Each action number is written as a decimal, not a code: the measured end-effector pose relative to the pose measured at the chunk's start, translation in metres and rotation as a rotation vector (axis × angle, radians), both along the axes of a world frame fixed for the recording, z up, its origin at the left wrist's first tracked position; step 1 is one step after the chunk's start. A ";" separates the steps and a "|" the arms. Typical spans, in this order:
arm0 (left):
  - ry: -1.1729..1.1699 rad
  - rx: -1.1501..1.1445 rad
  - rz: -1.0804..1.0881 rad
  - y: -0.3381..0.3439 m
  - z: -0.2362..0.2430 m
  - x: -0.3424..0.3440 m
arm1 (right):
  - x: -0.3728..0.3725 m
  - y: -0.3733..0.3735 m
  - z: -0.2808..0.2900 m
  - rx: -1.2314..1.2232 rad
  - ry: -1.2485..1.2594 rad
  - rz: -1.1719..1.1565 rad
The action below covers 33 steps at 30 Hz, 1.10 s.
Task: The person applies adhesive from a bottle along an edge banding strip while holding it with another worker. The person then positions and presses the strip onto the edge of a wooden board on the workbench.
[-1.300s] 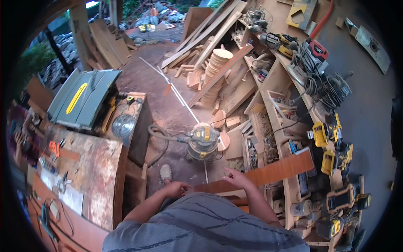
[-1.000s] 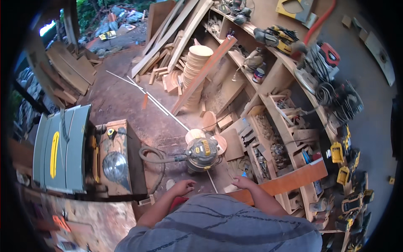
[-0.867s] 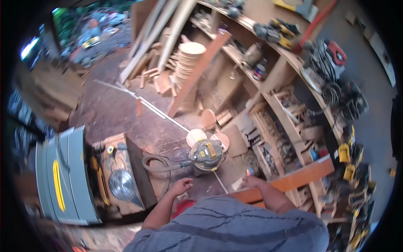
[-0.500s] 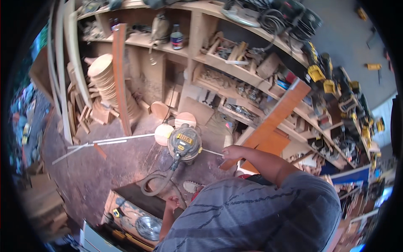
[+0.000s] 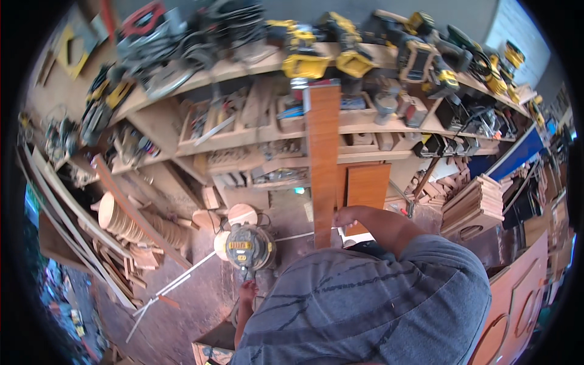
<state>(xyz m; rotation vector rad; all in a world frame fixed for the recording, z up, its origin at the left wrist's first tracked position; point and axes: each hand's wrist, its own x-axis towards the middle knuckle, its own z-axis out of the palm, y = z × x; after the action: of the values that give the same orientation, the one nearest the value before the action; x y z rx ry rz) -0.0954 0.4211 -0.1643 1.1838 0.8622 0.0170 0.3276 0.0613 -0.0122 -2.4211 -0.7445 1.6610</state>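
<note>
My left hand hangs in front of me with its fingers curled in, and nothing shows in them. It overlaps the hose end of a dusty yellow-and-black shop vacuum in view. Farther right, my right arm reaches out. My right hand is closed beside the right edge of a long reddish-brown board that stands upright. A thin pale strip runs from the vacuum toward that board and hand. What the right fingers grip is hidden.
Shelves hold wood pieces and tools, with yellow cordless tools along the top. Round wooden discs are stacked at left, near long pale strips on the floor. A wooden box lies near me.
My view has swung to the right, so the shelves and vacuum have shifted left. The long board now appears upright instead of slanted. My right hand now shows at its right edge.
</note>
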 end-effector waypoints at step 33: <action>0.350 -0.299 -1.141 -0.288 -0.025 0.478 | -0.107 -0.550 -0.118 -0.008 -0.279 -1.452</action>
<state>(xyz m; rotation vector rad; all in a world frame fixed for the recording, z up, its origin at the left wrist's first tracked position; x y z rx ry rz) 0.3823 0.1332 -0.1896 1.2611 0.3569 -1.2303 0.2208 -0.4885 -0.1298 -2.1086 0.8764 0.6841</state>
